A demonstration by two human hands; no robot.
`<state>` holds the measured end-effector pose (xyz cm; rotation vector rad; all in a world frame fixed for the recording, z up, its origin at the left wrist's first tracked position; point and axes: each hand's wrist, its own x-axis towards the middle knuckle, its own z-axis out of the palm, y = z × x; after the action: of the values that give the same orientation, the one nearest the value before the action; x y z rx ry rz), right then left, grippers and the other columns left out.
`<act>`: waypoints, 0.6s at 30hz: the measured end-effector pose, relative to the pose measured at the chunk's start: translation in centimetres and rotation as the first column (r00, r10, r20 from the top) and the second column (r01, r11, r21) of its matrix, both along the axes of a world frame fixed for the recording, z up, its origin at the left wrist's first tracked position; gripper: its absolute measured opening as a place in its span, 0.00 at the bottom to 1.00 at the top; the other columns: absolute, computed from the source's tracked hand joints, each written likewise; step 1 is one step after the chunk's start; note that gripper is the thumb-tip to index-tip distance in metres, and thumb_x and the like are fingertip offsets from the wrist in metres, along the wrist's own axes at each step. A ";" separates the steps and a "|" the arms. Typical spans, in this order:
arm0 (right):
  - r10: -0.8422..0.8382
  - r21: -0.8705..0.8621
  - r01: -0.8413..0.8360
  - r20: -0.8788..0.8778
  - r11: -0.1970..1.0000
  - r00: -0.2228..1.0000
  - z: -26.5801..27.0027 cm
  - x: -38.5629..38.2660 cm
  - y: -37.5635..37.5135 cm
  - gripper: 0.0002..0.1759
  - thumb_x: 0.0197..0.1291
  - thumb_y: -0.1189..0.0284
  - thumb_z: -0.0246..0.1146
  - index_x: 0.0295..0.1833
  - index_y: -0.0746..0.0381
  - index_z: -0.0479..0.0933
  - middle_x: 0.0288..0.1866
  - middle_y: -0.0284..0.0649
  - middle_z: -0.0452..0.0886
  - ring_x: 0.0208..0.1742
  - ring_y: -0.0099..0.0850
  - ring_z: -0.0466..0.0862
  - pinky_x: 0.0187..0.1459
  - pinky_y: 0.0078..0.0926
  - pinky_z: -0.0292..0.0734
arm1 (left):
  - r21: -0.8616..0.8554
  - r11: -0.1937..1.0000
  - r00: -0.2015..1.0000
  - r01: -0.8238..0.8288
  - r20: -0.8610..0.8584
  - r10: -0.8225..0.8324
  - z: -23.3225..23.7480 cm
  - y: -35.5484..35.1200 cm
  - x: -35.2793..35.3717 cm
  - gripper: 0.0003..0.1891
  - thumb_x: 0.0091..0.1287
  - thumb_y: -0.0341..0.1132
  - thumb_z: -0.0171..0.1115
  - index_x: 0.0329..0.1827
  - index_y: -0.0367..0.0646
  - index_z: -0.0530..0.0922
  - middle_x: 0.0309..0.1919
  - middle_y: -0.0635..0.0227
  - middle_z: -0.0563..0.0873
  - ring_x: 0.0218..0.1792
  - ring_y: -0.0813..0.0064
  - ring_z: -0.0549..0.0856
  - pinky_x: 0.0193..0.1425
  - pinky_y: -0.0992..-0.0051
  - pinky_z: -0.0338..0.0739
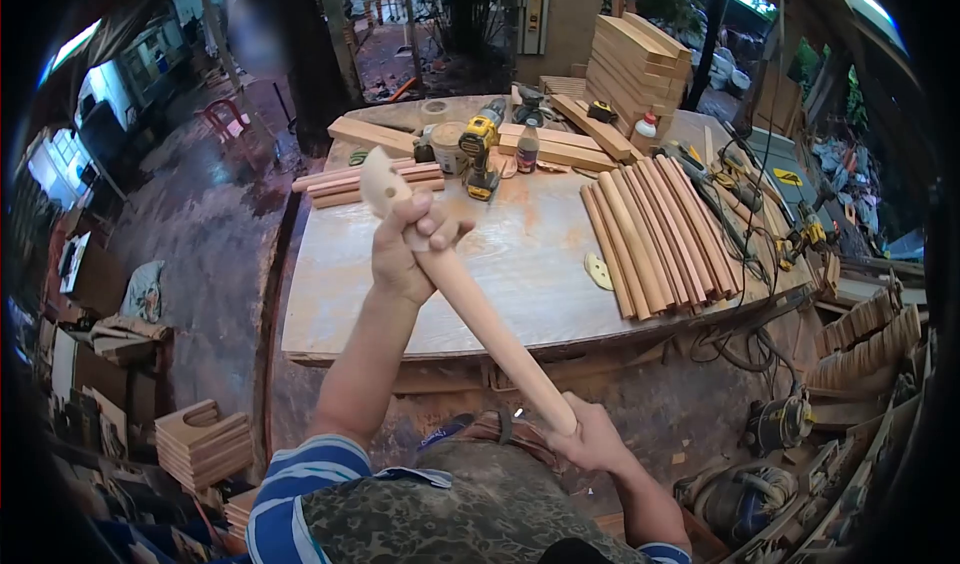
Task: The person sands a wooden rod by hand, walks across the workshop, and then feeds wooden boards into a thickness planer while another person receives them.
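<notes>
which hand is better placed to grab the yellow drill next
Probably left: the left hand looks nearer the drill, though it grips the rod; the right hand holds the rod's lower end
</notes>
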<state>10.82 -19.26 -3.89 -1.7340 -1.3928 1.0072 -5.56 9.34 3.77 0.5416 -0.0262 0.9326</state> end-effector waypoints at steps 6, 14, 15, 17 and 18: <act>-0.210 0.101 0.187 0.337 0.977 0.918 -3.0 1.4 0.9 0.13 0.50 0.72 0.67 0.41 0.63 0.76 0.31 0.52 0.82 0.35 0.53 0.84 0.37 0.43 0.78 | 0.090 0.947 0.898 -0.309 -0.300 0.321 -1.3 -1.3 1.0 0.04 0.68 0.33 0.62 0.38 0.46 0.75 0.23 0.75 0.76 0.25 0.78 0.78 0.55 0.60 0.80; -0.127 0.053 0.126 0.012 0.991 0.992 -5.5 0.3 -0.6 0.15 0.51 0.66 0.73 0.40 0.62 0.79 0.26 0.41 0.82 0.25 0.34 0.83 0.29 0.34 0.76 | 0.111 0.937 0.885 -0.331 -0.308 0.349 -2.7 -1.5 0.6 0.05 0.69 0.33 0.62 0.38 0.47 0.73 0.24 0.76 0.74 0.25 0.80 0.77 0.50 0.66 0.79; 0.105 -0.175 -0.188 -0.398 0.966 0.911 -5.6 1.0 -0.7 0.14 0.52 0.68 0.72 0.42 0.63 0.80 0.26 0.38 0.82 0.21 0.27 0.79 0.24 0.27 0.72 | 0.089 0.994 0.992 -0.069 -0.101 0.078 -2.9 -1.1 0.7 0.06 0.69 0.33 0.62 0.38 0.47 0.72 0.23 0.77 0.73 0.24 0.81 0.77 0.48 0.66 0.79; 0.111 -0.156 -0.561 -0.904 0.813 0.412 -5.9 0.5 -1.2 0.14 0.52 0.69 0.72 0.43 0.63 0.81 0.27 0.36 0.81 0.17 0.19 0.75 0.19 0.18 0.67 | 0.122 0.941 0.914 0.315 0.227 -0.335 -3.3 -1.2 1.2 0.08 0.71 0.34 0.60 0.36 0.48 0.69 0.21 0.80 0.69 0.21 0.83 0.74 0.46 0.67 0.77; 0.037 -0.073 -0.563 -0.982 0.823 0.183 -5.7 -0.4 -1.5 0.14 0.51 0.69 0.73 0.42 0.63 0.80 0.28 0.37 0.81 0.17 0.18 0.74 0.19 0.18 0.67 | 0.119 0.940 0.912 0.319 0.230 -0.339 -3.0 -1.2 1.4 0.08 0.71 0.34 0.60 0.36 0.48 0.69 0.21 0.80 0.69 0.21 0.83 0.74 0.46 0.67 0.77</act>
<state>10.42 -20.73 -9.61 -0.5755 -0.6185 2.2649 -4.12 8.12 0.76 0.4723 -0.3721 0.6640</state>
